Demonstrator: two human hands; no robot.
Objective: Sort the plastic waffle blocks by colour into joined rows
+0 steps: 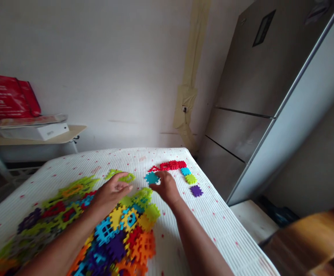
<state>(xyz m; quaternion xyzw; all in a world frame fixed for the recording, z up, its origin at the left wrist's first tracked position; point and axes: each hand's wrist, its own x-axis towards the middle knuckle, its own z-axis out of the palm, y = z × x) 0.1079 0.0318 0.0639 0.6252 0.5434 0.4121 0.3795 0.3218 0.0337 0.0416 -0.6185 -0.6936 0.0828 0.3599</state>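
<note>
Here, teal piece (151,178): broad face upward, squarish, long axis unclear
Right hand (167,187): pinching its right edge
Left hand (113,190): fingers, thumb loosely parted

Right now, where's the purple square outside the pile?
In the head view, the purple square lies by the right edge of the white cover, nearer you than the lime-green square, right of your right hand.

The left hand (113,189), right hand (167,187) and both forearms (194,235) are bare.
</note>
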